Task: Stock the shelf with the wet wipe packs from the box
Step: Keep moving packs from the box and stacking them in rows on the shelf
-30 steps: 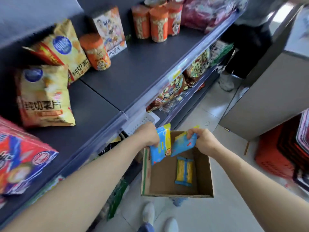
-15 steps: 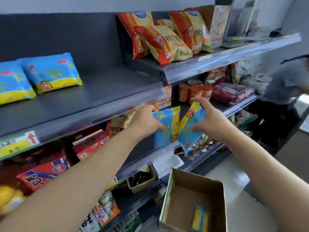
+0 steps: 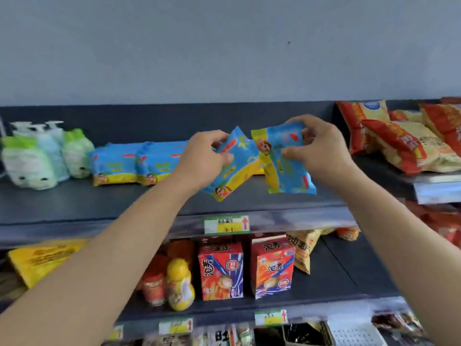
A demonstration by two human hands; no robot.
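Note:
My left hand grips one blue-and-yellow wet wipe pack, tilted, above the dark top shelf. My right hand holds a second wet wipe pack just to the right of the first; the two packs' corners overlap. Both packs hang over the middle of the shelf, close to its back. A row of matching wet wipe packs lies on the shelf to the left of my hands. The box is out of view.
White-and-green pump bottles stand at the shelf's left end. Red and yellow chip bags fill a raised shelf on the right. Below, red cartons, a yellow bottle and jars occupy the lower shelf. A price tag sits on the shelf edge.
Both hands rose from the box with one pack each, up to the top shelf. The view swung upward, so the box dropped out of sight.

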